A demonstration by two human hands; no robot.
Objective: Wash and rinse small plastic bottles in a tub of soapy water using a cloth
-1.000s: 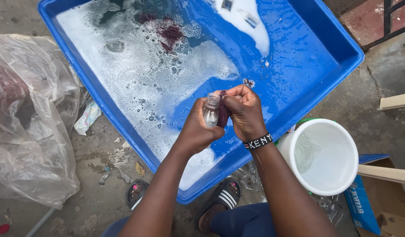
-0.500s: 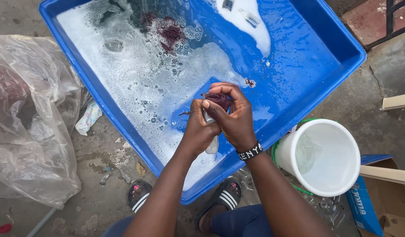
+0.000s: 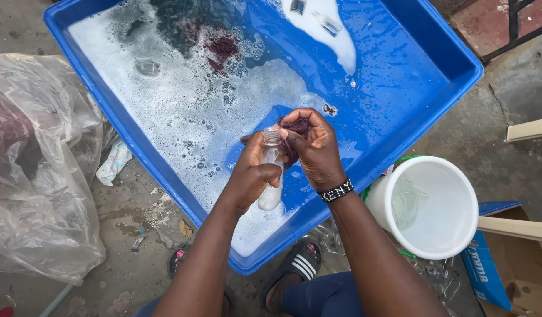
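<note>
The left hand point(image 3: 251, 176) is closed around a small clear plastic bottle point(image 3: 271, 170), gripping it about its middle so the ribbed neck stands up above the fingers and the soapy base shows below the palm. Just to its right, the right hand point(image 3: 315, 150) is clenched on a dark maroon wet cloth point(image 3: 295, 130), which is pressed against the bottle's neck; a black and white beaded bracelet point(image 3: 335, 191) sits on that wrist. Both hands are over the near right part of a large blue plastic tub point(image 3: 418, 88), which holds shallow foamy water point(image 3: 183, 111). At the far side of the tub more dark maroon fabric point(image 3: 221, 48) lies in the suds. Right of the tub, near the right forearm, stands a white plastic bucket point(image 3: 426, 205). A crumpled clear plastic bag point(image 3: 42, 176) lies on the ground to the left
</note>
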